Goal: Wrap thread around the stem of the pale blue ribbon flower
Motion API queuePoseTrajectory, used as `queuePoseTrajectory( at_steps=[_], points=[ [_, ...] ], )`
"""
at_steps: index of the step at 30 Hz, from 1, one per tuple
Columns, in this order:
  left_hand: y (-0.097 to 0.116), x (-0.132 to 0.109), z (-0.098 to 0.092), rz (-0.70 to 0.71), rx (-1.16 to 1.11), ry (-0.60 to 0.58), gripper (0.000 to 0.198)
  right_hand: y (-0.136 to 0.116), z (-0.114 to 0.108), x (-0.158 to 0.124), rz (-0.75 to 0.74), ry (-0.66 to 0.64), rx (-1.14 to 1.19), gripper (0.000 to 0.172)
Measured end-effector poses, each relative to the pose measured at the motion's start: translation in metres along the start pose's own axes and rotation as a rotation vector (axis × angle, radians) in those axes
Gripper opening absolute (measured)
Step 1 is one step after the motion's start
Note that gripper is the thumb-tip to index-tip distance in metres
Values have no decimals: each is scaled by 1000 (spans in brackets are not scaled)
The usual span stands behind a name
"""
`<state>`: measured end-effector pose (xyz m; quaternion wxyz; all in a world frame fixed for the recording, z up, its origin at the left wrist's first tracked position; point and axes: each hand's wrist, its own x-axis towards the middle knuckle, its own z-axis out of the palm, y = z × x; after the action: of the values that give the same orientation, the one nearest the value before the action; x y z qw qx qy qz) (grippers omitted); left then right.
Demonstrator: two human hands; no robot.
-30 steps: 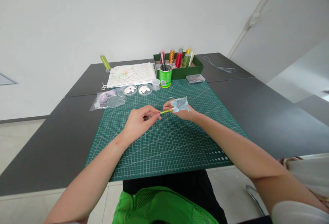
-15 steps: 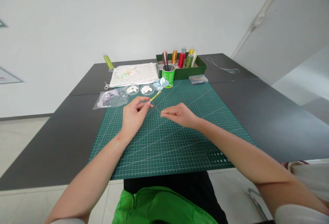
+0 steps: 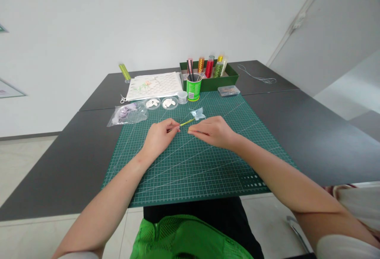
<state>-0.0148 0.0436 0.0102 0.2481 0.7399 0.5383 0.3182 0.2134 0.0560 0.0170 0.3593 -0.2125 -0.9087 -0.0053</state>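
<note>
A pale blue artificial flower (image 3: pixel 198 113) on a stem wrapped in yellow-green (image 3: pixel 187 122) is tilted low over the green cutting mat (image 3: pixel 190 164). My left hand (image 3: pixel 162 134) pinches the lower stem between thumb and fingertips, with the blossom pointing away to the right. Just right of the stem, my right hand (image 3: pixel 212 131) has its fingers pressed together in a pinch. A thin thread ran from the stem to these fingertips a moment ago; now it is too fine to make out clearly.
Behind the hands stand a green can (image 3: pixel 194 90) of tools, clear round containers (image 3: pixel 170 102) with white pieces, and a dark green box (image 3: pixel 231 80) of thread spools. Left are a plastic bag (image 3: pixel 127 113), white sheets (image 3: pixel 156 86), small scissors (image 3: pixel 122 99) and a yellow-green spool (image 3: pixel 124 72).
The flower has swung right and toward me, uncovering a clear round container beside the can. My left hand has turned the stem flatter; my right hand has shifted slightly right.
</note>
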Motion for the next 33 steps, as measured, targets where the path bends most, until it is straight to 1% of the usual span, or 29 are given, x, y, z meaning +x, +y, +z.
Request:
queuePoseTrajectory(
  at_steps=[3, 7, 9, 14, 19, 24, 28, 30, 33],
  points=[
    [2, -1, 1, 38, 78, -121, 11, 3, -4, -1, -70, 18, -134, 31],
    [6, -4, 1, 64, 116, -212, 12, 8, -7, -3, -54, -21, -175, 33],
    [7, -5, 1, 79, 129, -247, 12, 9, -8, -3, -18, -44, -154, 32],
    [13, -7, -2, 113, 118, -322, 13, 13, -11, -2, 147, -131, -85, 32],
    [17, -9, -2, 149, 50, -408, 20, 19, -11, -1, 233, -155, 60, 29],
    [16, -10, 1, 154, -68, -450, 19, 19, -11, -1, 275, -164, 174, 30],
    [17, -11, 0, 146, -118, -480, 20, 19, -13, 1, 302, -169, 264, 32],
    [19, -12, -1, 144, -137, -489, 20, 21, -13, 1, 347, -168, 319, 31],
    [21, -14, -2, 150, -154, -471, 18, 25, -12, 1, 441, -166, 393, 29]
  ],
)
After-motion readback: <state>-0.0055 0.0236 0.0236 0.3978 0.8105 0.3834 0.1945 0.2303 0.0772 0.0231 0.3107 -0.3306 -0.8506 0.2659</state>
